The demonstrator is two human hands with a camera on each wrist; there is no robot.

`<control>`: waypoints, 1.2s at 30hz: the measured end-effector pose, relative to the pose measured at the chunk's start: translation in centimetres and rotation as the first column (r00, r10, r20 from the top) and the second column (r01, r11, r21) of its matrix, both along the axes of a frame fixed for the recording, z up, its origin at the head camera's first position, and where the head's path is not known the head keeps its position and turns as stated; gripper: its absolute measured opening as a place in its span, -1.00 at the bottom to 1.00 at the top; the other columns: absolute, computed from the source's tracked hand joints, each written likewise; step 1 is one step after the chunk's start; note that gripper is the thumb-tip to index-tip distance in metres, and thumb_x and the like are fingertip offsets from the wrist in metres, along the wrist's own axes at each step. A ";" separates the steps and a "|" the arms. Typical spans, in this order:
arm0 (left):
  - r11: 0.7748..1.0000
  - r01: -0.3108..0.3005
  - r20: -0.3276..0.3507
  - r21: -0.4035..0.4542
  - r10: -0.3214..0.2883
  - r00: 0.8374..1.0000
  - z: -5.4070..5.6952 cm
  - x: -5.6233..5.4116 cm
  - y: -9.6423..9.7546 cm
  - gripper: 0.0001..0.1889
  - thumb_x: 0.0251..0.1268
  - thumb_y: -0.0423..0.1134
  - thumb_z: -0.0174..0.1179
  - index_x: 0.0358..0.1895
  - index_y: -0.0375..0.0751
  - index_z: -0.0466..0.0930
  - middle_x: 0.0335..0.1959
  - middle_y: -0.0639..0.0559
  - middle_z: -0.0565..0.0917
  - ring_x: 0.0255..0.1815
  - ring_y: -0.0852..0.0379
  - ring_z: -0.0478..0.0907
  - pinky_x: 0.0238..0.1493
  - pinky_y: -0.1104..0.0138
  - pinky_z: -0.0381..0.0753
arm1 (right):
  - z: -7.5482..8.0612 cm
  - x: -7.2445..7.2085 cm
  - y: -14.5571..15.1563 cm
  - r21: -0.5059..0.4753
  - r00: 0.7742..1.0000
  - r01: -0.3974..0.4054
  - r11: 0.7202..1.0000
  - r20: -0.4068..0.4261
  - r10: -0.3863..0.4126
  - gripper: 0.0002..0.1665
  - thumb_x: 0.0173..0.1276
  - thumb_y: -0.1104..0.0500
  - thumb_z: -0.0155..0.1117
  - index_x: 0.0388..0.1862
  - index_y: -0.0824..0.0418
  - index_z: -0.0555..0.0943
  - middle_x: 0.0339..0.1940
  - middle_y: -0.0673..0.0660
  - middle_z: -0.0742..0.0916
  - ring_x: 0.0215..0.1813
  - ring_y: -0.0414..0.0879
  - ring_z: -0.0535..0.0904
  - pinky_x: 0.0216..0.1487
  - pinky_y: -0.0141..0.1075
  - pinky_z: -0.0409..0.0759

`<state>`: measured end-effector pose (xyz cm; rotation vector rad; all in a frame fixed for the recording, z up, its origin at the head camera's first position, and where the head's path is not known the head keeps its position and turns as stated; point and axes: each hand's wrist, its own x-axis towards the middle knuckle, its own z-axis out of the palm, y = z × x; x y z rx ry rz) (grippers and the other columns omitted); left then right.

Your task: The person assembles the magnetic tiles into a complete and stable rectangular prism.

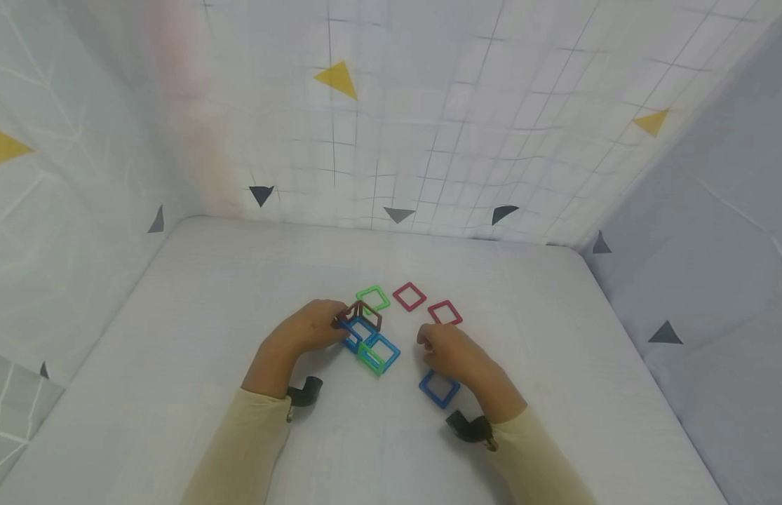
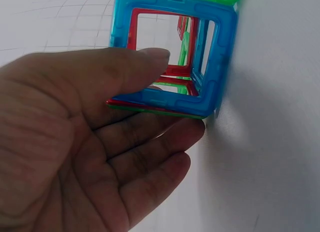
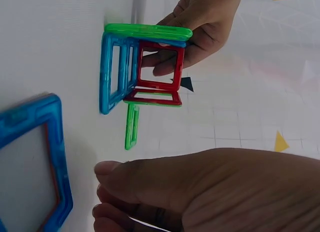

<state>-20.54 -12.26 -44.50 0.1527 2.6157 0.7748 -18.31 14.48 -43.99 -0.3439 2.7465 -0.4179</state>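
Observation:
My left hand (image 1: 311,326) holds a small structure of magnetic tiles at its left side. In the left wrist view the thumb lies over a blue square frame (image 2: 227,51), with fingers beneath it. The structure has blue tiles along the table, upright red tiles (image 3: 180,64) and a green tile (image 3: 150,30) on the near side. My right hand (image 1: 456,351) hovers to the right of the structure, its fingers loosely bent and nothing between thumb and fingertips. Close below it lies a loose blue square tile (image 1: 426,393), partly covered by the hand in the head view.
Behind the structure a loose green tile (image 1: 384,294) lies flat. Two red square tiles, one farther back (image 1: 419,290) and one nearer the right hand (image 1: 438,304), lie to its right. The white table (image 1: 176,365) meets cloth walls at the back and sides. Dark mounts (image 1: 311,391) sit at both wrists.

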 end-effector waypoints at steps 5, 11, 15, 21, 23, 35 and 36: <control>1.000 -0.001 -0.001 -0.006 0.001 1.000 -0.1 -0.1 0.0 -0.47 0.30 -0.10 0.32 0.32 -0.11 0.50 0.16 -0.03 0.63 0.14 0.00 0.54 0.21 0.04 0.58 | -0.1 0.4 0.8 0.010 1.000 0.013 1.000 0.010 -0.013 -0.79 0.35 0.21 0.34 -0.05 0.09 0.64 -0.26 -0.02 0.67 -0.22 -0.12 0.57 -0.01 -0.14 0.68; 1.000 0.002 0.004 0.000 -0.002 1.000 0.2 -0.2 0.0 -0.48 0.30 -0.12 0.32 0.31 -0.12 0.51 0.19 -0.04 0.62 0.19 -0.02 0.53 0.23 0.02 0.55 | -0.2 1.1 1.7 0.016 0.999 0.044 0.999 0.012 -0.044 -0.78 0.33 0.17 0.35 -0.05 0.11 0.65 -0.32 -0.01 0.65 -0.30 -0.12 0.55 -0.09 -0.17 0.67; 1.000 0.003 0.001 0.005 -0.003 1.000 0.0 -0.2 -0.1 -0.47 0.30 -0.12 0.32 0.32 -0.13 0.50 0.20 -0.04 0.62 0.19 -0.02 0.52 0.24 0.02 0.55 | -0.4 1.6 2.4 0.009 0.997 0.072 0.997 0.028 -0.073 -0.74 0.31 0.12 0.40 -0.04 0.11 0.65 -0.34 -0.02 0.64 -0.28 -0.11 0.54 -0.11 -0.18 0.67; 1.000 0.003 0.000 0.005 -0.003 1.000 0.0 -0.1 0.0 -0.46 0.29 -0.12 0.32 0.33 -0.13 0.49 0.21 -0.05 0.61 0.19 -0.03 0.52 0.24 0.02 0.55 | -0.7 2.8 3.3 0.006 0.997 0.077 0.997 0.024 -0.077 -0.72 0.24 0.14 0.47 -0.08 0.10 0.64 -0.36 -0.03 0.62 -0.27 -0.11 0.52 -0.11 -0.19 0.66; 1.000 0.001 0.000 0.004 -0.001 1.000 0.0 -0.1 0.0 -0.46 0.29 -0.13 0.32 0.33 -0.13 0.49 0.22 -0.06 0.61 0.20 -0.04 0.52 0.24 0.02 0.55 | -0.9 3.0 3.6 0.010 0.997 0.077 0.997 0.019 -0.077 -0.74 0.24 0.15 0.47 -0.11 0.10 0.64 -0.37 -0.03 0.61 -0.27 -0.11 0.51 -0.11 -0.19 0.66; 1.000 0.011 -0.001 -0.006 -0.011 1.000 0.1 -0.1 0.0 -0.45 0.30 -0.12 0.31 0.33 -0.13 0.49 0.20 -0.05 0.61 0.15 -0.02 0.52 0.23 0.02 0.56 | -1.4 3.4 3.5 0.022 0.997 0.072 0.997 -0.039 -0.071 -0.81 0.31 0.20 0.40 -0.11 0.17 0.65 -0.38 -0.02 0.61 -0.29 -0.11 0.51 -0.08 -0.19 0.66; 1.000 0.008 0.000 -0.006 -0.008 1.000 0.0 -0.1 0.0 -0.45 0.29 -0.12 0.31 0.34 -0.12 0.49 0.20 -0.05 0.61 0.16 -0.02 0.52 0.23 0.02 0.55 | -1.4 3.4 3.4 0.025 0.996 0.069 0.997 -0.049 -0.067 -0.80 0.31 0.20 0.39 -0.11 0.18 0.66 -0.38 -0.01 0.61 -0.29 -0.12 0.51 -0.07 -0.18 0.67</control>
